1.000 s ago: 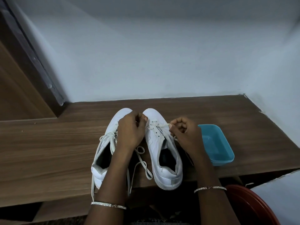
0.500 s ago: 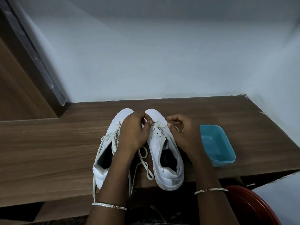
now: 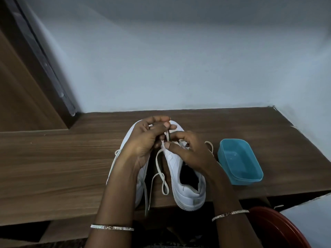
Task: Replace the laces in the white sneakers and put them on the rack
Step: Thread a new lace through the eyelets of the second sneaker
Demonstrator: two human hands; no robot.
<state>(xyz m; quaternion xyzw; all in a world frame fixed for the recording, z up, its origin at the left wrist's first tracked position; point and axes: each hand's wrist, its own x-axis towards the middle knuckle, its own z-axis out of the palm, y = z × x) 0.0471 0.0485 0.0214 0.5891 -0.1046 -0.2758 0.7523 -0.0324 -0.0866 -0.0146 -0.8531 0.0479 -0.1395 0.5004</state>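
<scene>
Two white sneakers stand side by side on the wooden surface (image 3: 53, 167), toes toward the wall. The right sneaker (image 3: 188, 187) shows its dark opening; my left forearm covers most of the left sneaker (image 3: 129, 135). My left hand (image 3: 145, 140) and my right hand (image 3: 188, 151) meet over the right sneaker's toe end, both pinching a white lace (image 3: 159, 169) near the front eyelets. Slack lace loops down between the shoes. Another lace end hangs over the front edge of the surface.
A blue plastic tub (image 3: 240, 161) sits just right of the right sneaker. A red round basin (image 3: 275, 230) is below the surface at the lower right. A wooden door frame (image 3: 26, 77) stands at the left, and a pale wall runs behind.
My right hand has moved left from the shoe's outer side to meet my left hand over the toe end. The lace between them is drawn up shorter.
</scene>
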